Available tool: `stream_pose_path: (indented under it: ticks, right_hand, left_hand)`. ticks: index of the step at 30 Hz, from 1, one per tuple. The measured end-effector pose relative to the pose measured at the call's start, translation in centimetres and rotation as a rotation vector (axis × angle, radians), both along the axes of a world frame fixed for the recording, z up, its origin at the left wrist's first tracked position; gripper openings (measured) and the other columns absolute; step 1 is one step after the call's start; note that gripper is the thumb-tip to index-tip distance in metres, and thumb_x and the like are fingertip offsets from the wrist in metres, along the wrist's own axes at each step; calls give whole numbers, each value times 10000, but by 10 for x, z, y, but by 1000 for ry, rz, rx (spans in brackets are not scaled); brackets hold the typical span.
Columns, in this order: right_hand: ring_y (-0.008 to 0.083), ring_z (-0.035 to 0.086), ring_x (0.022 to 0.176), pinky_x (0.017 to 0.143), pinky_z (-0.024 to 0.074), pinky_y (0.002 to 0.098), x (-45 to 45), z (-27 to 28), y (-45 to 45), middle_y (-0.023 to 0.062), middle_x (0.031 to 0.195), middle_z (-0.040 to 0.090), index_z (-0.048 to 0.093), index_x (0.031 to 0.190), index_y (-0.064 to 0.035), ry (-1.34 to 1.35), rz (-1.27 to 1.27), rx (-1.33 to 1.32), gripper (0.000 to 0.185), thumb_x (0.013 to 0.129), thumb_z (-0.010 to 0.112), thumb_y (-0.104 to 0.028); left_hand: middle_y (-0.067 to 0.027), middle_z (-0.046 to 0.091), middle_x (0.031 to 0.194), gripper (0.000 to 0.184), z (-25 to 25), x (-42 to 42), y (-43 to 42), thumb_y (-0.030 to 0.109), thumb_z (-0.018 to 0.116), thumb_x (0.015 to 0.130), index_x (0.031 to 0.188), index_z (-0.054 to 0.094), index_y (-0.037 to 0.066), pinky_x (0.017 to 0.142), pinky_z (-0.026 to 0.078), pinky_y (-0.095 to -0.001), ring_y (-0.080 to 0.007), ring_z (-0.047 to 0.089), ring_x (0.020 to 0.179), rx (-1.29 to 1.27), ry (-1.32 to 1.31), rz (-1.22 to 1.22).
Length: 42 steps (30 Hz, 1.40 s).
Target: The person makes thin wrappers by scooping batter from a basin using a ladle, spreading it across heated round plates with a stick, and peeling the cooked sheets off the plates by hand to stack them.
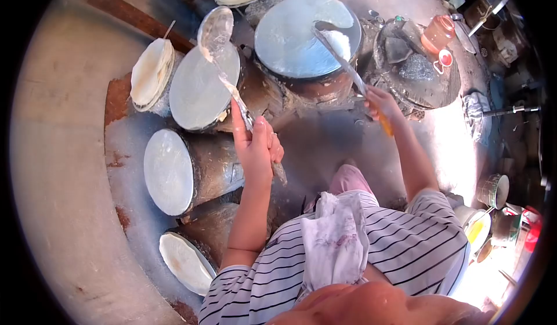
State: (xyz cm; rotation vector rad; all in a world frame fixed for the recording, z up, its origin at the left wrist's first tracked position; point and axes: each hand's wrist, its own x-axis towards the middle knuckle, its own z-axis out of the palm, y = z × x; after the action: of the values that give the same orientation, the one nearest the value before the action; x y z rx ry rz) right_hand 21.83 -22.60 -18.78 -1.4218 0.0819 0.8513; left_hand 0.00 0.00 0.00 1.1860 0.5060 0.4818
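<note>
I operate two closed hands. The left hand (258, 148) is wrapped around the handle of a ladle (216, 29), one finger lying along it; the bowl is raised over the far edge of a side griddle (203, 90). The right hand (380, 105) is closed on a long spatula (342, 61), its blade reaching in from the near right edge of the front griddle (301, 77). The white batter (338, 43) is heaped beside the blade, toward the right edge; a thin white layer covers most of the rest. I judge the step as spreading. Next move, in my judgement: keep the blade low, sweep the heap across the gap, stop at the rim.
</note>
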Motion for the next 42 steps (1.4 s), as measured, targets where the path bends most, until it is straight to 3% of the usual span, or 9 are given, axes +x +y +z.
stream_pose_path:
  ticks: [6,12,19,21,22,25,31,34,42]
  right_hand:
    - [65,403,461,395,324,215,133,-7,40,15,693,552,531,1285,-128,-139,9,86,343,960,494,-232]
    - [75,467,445,362,357,226,80,36,-39,61,709,604,606,1026,-37,53,244,-181,294,897,572,-299]
    - [49,457,461,387,358,211,235,7,-2,-8,715,575,600,1206,-103,-268,231,-85,296,931,545,-198]
    - [172,558,517,486,463,300,242,17,18,39,685,588,615,1180,-110,-578,272,-258,281,916,540,-170]
    - [296,603,658,634,501,381,237,13,25,108,803,606,627,1150,-120,-1238,273,-233,279,887,534,-118]
    - [343,593,896,761,482,410,190,50,-11,186,1029,552,591,1190,-156,-839,137,-496,325,879,507,-107]
    - [328,611,921,755,492,397,183,18,41,167,979,557,526,1231,-151,-1091,363,-641,321,921,447,-176]
    - [349,602,798,705,496,409,190,30,0,169,903,531,563,1180,-134,-924,101,-626,280,913,486,-163]
    - [384,602,824,718,499,447,222,12,11,172,975,552,586,1156,-141,-1185,233,-558,280,893,491,-130]
  left_hand:
    - [37,311,544,642,-13,77,-20,140,455,972,1490,83,215,337,281,-223,-48,281,390,74,29,-33]
    - [30,310,571,627,-11,141,-42,127,425,974,1489,70,162,348,265,-217,-46,277,399,58,43,-34]
    - [26,301,547,601,-9,194,-76,110,390,974,1487,78,137,351,271,-219,-50,286,385,140,160,-22]
    - [23,346,539,623,-15,204,-76,75,409,969,1490,78,154,336,299,-225,-50,300,386,97,143,-39]
    - [26,349,542,625,-15,211,-73,79,413,968,1491,80,161,338,298,-224,-49,303,387,108,154,-56]
    - [35,332,550,619,-16,215,-64,102,424,968,1490,98,176,348,289,-216,-46,302,391,84,220,-101]
    - [49,334,615,556,-41,288,-60,169,460,970,1461,205,225,365,274,-183,-26,315,424,-253,96,-137]
    - [60,350,608,536,-19,265,-33,163,490,954,1431,263,255,350,281,-179,-24,332,415,-482,33,-148]
    - [29,395,638,45,-30,259,4,143,478,969,955,517,160,359,326,-163,-27,363,420,-960,-44,-117]
